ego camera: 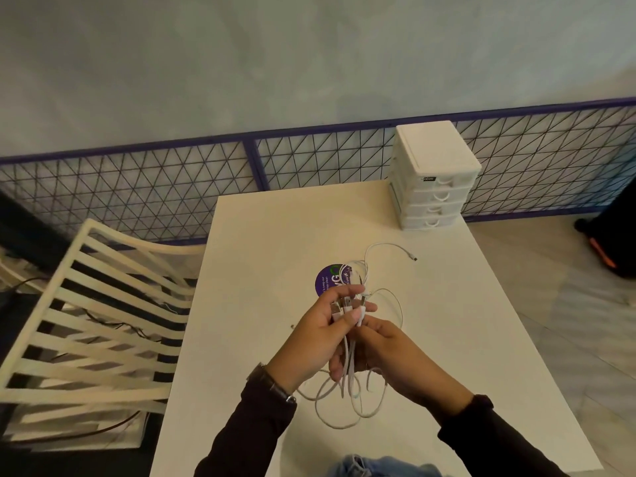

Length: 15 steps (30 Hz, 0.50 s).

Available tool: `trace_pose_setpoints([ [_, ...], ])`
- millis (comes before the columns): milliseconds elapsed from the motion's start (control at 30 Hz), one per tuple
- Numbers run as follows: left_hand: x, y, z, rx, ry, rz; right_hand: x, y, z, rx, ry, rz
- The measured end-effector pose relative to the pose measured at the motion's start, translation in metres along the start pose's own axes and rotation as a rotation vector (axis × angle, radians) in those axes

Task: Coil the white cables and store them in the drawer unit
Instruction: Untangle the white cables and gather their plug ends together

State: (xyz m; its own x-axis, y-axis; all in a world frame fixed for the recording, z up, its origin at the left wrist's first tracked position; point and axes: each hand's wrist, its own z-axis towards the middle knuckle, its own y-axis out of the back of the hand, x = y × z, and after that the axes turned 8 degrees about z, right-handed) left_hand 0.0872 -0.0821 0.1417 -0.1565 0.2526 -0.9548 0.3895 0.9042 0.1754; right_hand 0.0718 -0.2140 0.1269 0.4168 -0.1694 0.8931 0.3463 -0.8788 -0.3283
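The fingers of the left hand are curled round a cluster of plug ends, the thumb pressing them against the forefinger. That hand therefore grips the white cables at their heads. Just below and touching it, the right hand has its fingers curled around the strands where they leave the left palm, and its hold looks loose.

The step in hand seems to be gathering the ends level before coiling. To do it well, I would hold the plugs fast in the left hand and slide the right down the strands to comb out crossings. Then I would wind even, relaxed loops, sized to fit a shallow drawer.

The cables are thin, limp and tangled. Loose loops hang beneath the hands toward the near edge of the desk, and another loop bows out to the right. One free end with a small connector lies farther out on the desk. How many cables there are I cannot tell. Part of the bundle crosses a round purple sticker. The white drawer unit, its four drawers all shut, stands at the far right corner, well apart from the hands.
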Motion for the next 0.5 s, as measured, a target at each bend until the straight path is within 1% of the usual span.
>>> trace_pose_setpoints([
  [100,-0.008,-0.003,-0.003,0.052,0.001,-0.012,0.004,0.0,-0.004,0.005,0.0,-0.008],
  [200,-0.005,-0.006,-0.004,0.033,-0.032,0.003,0.009,0.002,-0.004,0.024,0.019,-0.05],
  [267,-0.002,-0.01,-0.005,-0.056,-0.062,-0.003,0.012,0.001,-0.003,0.014,0.032,-0.107],
  [333,0.002,-0.014,-0.007,-0.143,-0.075,-0.021,0.013,0.0,0.001,-0.036,0.032,-0.187],
  [433,0.002,-0.019,-0.009,-0.248,-0.116,-0.138,0.017,-0.002,0.008,-0.105,0.037,-0.311],
  [500,-0.001,-0.02,-0.01,-0.296,-0.138,-0.196,0.021,-0.005,0.013,-0.105,0.018,-0.406],
])
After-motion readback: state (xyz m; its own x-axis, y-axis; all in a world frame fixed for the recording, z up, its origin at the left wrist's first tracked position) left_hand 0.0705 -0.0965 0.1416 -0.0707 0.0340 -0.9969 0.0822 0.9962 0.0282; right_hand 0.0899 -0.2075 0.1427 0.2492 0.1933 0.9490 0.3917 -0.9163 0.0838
